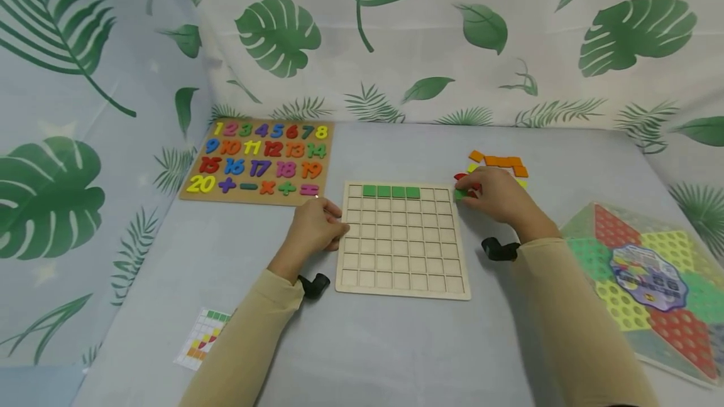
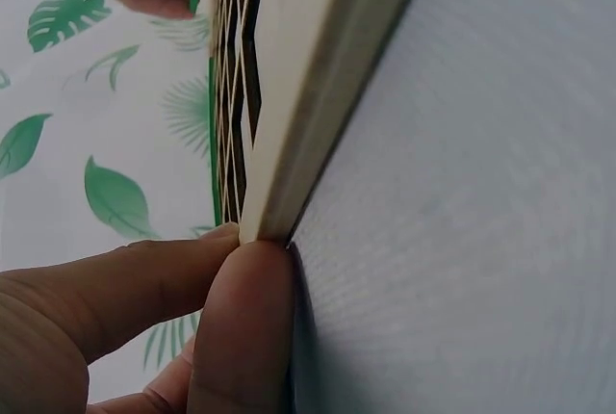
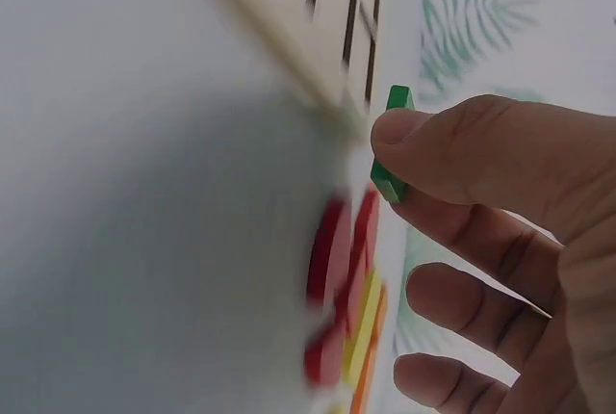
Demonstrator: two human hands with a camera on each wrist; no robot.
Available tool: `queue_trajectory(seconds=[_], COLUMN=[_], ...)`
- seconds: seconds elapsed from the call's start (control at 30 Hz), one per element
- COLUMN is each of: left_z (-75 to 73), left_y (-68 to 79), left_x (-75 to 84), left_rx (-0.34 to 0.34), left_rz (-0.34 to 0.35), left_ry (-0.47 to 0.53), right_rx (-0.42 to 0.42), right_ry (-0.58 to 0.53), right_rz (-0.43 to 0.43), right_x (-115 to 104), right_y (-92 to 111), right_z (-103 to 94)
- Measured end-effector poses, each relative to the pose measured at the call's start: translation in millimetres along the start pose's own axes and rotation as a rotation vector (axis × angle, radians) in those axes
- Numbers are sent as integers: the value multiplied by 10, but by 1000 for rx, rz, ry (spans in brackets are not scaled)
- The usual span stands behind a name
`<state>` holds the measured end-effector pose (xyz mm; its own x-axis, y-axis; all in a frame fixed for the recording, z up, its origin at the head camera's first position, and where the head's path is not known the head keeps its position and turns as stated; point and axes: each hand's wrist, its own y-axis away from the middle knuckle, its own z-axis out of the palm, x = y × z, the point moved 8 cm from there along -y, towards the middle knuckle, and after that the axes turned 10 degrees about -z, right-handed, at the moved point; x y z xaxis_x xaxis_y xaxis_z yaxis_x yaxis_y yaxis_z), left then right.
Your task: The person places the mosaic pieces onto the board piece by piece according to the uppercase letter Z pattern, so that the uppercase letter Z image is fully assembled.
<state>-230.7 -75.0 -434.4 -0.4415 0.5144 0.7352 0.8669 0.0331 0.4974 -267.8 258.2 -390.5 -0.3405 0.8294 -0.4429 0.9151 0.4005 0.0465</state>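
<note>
A wooden grid board (image 1: 403,240) lies flat, with several green square tiles (image 1: 391,191) in a row along its top cells. My left hand (image 1: 314,226) is at the board's left side; in the left wrist view its thumb and index finger (image 2: 144,279) hold the board's edge (image 2: 289,173). Just off the board's upper right corner, my right hand (image 1: 500,196) pinches a green square tile (image 3: 393,178) between thumb and index finger, the other fingers loosely bent. Red pieces (image 3: 330,255) lie close by, partly hidden by that hand in the head view.
Orange pieces (image 1: 503,161) and yellow ones lie behind my right hand. A number board (image 1: 260,159) is at the back left, a small pattern card (image 1: 205,338) at the front left, partly under my left sleeve. A colourful game board package (image 1: 650,287) lies at the right.
</note>
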Motion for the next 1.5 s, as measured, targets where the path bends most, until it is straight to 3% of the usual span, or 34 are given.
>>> queue_trajectory(seconds=[0.23, 0.47, 1.27, 1.5], left_z=[3, 4, 16, -6], left_y=[-21, -25, -7, -4], left_x=[-14, -5, 27, 19], left_rx=[-3, -2, 1, 1], left_rz=[4, 22, 15, 7], left_ry=[9, 5, -18, -15], right_rx=[-24, -78, -99, -51], right_ry=[-25, 11, 26, 8], right_rz=[-31, -51, -65, -37], right_x=[-273, -391, -436, -330], right_y=[-268, -395, -406, -363], right_z=[153, 247, 261, 206])
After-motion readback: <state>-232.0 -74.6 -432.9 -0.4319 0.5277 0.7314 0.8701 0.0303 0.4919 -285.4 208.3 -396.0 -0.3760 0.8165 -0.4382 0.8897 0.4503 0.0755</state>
